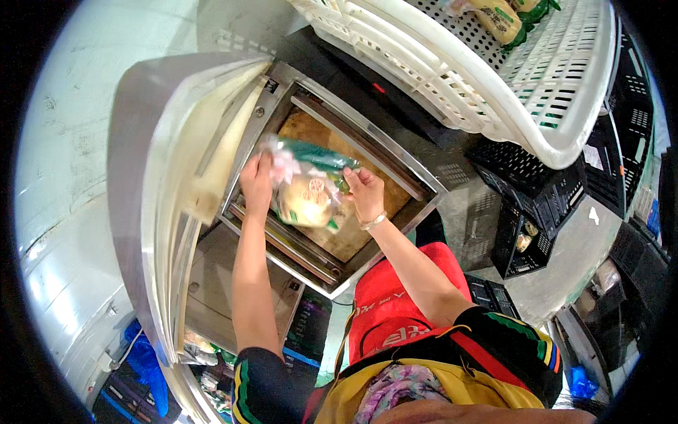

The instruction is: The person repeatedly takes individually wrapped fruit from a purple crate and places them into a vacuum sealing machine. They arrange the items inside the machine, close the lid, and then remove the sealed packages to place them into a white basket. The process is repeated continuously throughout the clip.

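A clear plastic bag (308,201) with a pale yellow food piece inside, red print and a green band is stretched between my two hands. My left hand (257,185) pinches its left upper edge. At the other end, the fingers of my right hand (365,191) are closed on the bag's upper right corner. Both hands are over the open chamber of a metal vacuum sealer (429,189), which has metal bars along two sides and a stained brown bottom. Motion blurs the bag, so its contents cannot be made out exactly.
The sealer's pale raised lid (180,134) stands at the left of the chamber. A large white slotted basket (558,145), with similar bagged pieces (498,21) inside, juts in at the upper right. Black crates (519,240) are at the right. Blue plastic (145,360) lies lower left.
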Action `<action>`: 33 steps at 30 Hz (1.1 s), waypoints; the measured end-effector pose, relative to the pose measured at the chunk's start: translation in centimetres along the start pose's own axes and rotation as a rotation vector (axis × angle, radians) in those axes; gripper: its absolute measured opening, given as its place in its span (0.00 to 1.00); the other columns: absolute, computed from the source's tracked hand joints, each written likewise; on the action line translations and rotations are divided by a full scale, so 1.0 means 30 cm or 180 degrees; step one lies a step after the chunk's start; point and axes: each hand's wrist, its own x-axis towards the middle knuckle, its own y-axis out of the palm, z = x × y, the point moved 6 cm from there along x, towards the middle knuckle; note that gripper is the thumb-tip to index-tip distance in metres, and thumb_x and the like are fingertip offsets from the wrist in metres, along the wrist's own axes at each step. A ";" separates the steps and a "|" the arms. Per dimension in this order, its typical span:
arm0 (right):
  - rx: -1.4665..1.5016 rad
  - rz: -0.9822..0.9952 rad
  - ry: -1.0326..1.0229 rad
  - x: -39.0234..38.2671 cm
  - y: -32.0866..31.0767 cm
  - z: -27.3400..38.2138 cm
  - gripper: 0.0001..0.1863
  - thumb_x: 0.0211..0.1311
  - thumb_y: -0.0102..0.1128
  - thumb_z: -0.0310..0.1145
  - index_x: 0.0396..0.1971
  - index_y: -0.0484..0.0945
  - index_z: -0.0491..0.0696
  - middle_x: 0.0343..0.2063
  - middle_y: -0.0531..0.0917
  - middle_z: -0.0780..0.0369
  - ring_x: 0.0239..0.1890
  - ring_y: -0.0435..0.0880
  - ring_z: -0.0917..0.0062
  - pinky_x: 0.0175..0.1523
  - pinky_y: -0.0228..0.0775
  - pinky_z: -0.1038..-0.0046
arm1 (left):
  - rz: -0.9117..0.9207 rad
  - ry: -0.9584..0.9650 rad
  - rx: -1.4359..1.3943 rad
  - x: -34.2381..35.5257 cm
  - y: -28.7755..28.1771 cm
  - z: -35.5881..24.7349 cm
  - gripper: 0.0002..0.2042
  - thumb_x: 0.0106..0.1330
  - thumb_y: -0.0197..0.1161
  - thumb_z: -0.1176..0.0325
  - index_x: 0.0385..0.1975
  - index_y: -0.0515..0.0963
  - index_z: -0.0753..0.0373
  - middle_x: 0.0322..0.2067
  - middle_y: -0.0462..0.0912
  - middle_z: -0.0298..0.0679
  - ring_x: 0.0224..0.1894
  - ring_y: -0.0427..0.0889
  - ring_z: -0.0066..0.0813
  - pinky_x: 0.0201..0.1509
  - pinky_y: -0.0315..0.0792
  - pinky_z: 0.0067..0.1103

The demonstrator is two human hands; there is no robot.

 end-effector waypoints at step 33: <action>-0.4771 -0.0060 -0.2737 0.026 0.032 0.351 0.23 0.46 0.58 0.25 0.47 0.73 0.46 0.43 0.72 0.58 0.45 0.68 0.62 0.48 0.57 0.61 | 0.0861 -0.0265 -0.0623 0.325 0.248 0.119 0.12 0.69 0.52 0.64 0.26 0.74 0.64 0.20 0.73 0.31 0.20 0.70 0.17 0.23 0.66 0.18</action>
